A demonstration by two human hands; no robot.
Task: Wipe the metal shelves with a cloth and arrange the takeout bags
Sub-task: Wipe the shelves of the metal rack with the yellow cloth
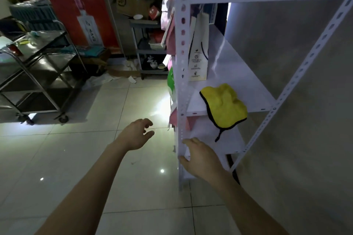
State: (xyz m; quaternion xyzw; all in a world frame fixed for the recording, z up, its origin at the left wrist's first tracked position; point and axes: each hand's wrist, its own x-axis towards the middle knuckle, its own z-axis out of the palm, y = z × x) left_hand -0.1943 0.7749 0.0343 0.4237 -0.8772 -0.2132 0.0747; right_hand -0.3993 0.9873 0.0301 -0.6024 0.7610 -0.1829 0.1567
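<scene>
A person's right hand [202, 160] rests, apparently ungripping, against the white steel rack's front post [181, 82] while the left hand [138, 133] hovers empty, fingers loosely curled; the yellow cloth [225, 107], draped over the middle shelf's edge near a white paper takeout bag [198, 49], is best gathered flat before wiping.

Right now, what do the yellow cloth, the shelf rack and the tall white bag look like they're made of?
Yellow cloth: plush microfibre, probably, going by the fuzzy nap and black stitched edging. Shelf rack: white painted metal, with a punched-hole upright and bolted shelves. White bag: stiff paper, apparently, standing upright with creased sides and printed marks.
</scene>
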